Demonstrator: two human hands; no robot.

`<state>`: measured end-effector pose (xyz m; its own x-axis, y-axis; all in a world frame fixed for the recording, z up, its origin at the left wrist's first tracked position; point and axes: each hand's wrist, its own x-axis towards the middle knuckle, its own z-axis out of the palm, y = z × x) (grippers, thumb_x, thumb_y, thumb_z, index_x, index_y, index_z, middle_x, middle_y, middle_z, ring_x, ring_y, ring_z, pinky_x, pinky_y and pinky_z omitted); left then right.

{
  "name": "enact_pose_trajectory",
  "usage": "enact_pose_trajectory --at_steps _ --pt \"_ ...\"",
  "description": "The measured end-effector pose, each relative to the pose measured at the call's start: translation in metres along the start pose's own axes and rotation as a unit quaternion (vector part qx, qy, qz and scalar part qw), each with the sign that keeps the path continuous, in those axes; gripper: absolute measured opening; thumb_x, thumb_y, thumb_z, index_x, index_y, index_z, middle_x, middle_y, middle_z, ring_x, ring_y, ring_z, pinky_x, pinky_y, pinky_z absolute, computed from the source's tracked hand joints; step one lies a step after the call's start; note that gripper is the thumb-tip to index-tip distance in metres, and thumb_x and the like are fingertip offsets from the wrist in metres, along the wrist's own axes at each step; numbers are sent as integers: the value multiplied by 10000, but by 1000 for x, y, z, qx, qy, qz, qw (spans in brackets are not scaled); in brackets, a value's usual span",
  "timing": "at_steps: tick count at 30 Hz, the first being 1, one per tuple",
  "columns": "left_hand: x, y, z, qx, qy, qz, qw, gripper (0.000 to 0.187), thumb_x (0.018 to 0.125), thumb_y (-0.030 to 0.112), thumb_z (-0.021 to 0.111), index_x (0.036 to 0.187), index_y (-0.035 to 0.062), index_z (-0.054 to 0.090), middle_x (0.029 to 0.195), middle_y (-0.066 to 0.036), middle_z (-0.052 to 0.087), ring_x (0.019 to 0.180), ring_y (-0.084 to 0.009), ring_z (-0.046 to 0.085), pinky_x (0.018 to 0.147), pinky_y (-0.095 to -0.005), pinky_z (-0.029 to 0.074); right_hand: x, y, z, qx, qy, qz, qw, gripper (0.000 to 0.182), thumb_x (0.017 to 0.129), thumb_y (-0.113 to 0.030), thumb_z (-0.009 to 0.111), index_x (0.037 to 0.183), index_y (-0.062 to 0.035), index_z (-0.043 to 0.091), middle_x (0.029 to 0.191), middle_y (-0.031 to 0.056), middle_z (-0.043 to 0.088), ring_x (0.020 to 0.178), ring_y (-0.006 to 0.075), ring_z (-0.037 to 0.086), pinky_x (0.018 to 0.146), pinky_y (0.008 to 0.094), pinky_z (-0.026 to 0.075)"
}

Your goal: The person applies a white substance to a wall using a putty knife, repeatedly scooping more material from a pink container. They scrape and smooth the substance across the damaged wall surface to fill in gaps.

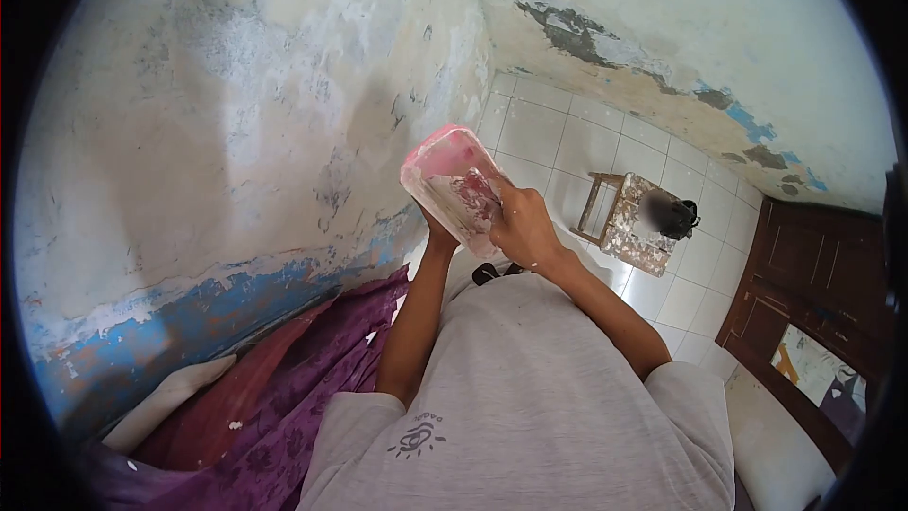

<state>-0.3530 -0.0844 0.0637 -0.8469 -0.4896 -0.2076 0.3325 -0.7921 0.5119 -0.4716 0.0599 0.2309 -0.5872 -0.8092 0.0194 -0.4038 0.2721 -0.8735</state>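
Observation:
A pink plastic tub, its walls smeared with whitish putty, is held tilted in front of my chest. My left hand supports it from beneath and the left side, with most of its fingers hidden behind the tub. My right hand is closed at the tub's right side, gripping a putty-smeared scraper that reaches into the tub. Whitish material coats much of the scraper, so its exact outline is hard to make out.
A peeling wall stands close on the left, blue along its lower part. Purple cloth covers things below it. A paint-spattered wooden stool with a black item stands on white floor tiles. A dark wooden cabinet is at right.

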Motion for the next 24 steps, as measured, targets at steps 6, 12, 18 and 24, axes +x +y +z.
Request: enact_pose_trajectory --at_steps 6,12,18,24 --pt "-9 3 36 189 17 75 979 806 1020 717 181 1579 144 282 1547 -119 419 1401 -272 446 1160 -455 399 5 12 -21 87 -30 24 995 471 752 78 530 1210 48 635 727 282 625 626 413 642 644 446 511" --pt "-20 2 46 151 83 65 983 832 994 756 207 1582 173 287 1536 -97 424 1408 -274 433 1159 -457 392 8 53 -32 211 -96 74 970 314 913 40 568 1216 38 650 853 73 696 733 114 576 697 289 501" --pt "-61 -2 23 126 220 120 960 810 1002 745 238 1558 165 335 1494 -88 471 1370 -275 475 1148 -464 405 15 88 -30 455 -82 170 870 341 966 -118 672 1271 27 624 1076 64 718 909 131 677 804 295 564" --pt "-101 -2 -34 77 219 91 968 765 1017 714 279 1536 159 369 1459 -88 506 1307 -277 538 1090 -456 468 28 106 18 459 -76 116 878 384 980 -219 690 1270 4 573 1159 78 685 930 165 689 840 334 573"
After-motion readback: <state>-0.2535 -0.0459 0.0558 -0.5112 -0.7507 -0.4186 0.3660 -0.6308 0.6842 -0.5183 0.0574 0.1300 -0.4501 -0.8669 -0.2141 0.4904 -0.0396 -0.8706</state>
